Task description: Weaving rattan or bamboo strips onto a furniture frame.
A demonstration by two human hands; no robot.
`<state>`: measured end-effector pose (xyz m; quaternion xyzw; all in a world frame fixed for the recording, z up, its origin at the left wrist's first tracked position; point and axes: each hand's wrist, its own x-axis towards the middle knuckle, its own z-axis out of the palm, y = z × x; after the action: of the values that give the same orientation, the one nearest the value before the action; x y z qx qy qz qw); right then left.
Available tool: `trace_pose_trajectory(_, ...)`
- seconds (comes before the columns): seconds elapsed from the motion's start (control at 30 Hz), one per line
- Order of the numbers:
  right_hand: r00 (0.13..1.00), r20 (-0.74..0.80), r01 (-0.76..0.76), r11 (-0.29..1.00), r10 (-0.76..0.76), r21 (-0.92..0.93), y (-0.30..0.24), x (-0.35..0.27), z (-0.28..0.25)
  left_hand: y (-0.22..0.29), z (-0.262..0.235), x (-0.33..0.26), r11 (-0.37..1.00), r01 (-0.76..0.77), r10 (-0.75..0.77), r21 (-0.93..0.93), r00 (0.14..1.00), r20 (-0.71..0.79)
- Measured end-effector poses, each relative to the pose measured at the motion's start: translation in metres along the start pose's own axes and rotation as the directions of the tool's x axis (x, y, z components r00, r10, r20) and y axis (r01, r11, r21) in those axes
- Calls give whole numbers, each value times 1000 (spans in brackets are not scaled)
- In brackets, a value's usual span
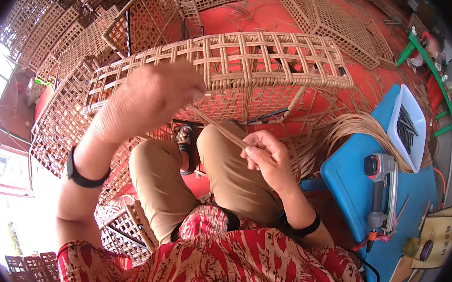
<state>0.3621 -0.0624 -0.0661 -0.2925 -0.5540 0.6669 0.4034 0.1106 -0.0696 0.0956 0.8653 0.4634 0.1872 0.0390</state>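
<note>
Two hands work one rattan strip (pixel 222 127) into a lattice basket (pixel 227 66) lying before the knees. Left hand (pixel 151 99) (blurred) is closed on the strip's upper end at the basket's rim; right hand (pixel 267 155) pinches the strip lower down, over the thigh. Step judged: weaving or binding the rim. Next move calls for steady tension. Strip flat, pale, pliant; basket open-squared, stiff. Nail gun (pixel 380 192) rests on blue tabletop (pixel 346 178).
</note>
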Motion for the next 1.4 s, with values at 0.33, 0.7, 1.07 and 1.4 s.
trace_pose_trajectory(0.33,925,-260,-273,960,279,59,70,-2,-54,-91,-1,101,988,147,-138,-38,974,179)
trace_pose_trajectory(0.7,931,-272,-195,962,242,190,85,22,-65,-88,21,145,999,46,-39,-22,968,246)
trace_pose_trajectory(1.07,972,-146,-129,936,186,328,84,53,-45,-90,24,153,995,84,-64,-54,953,297)
trace_pose_trajectory(1.4,973,-134,-149,951,190,271,89,37,-58,-82,25,154,979,198,-171,-54,932,320)
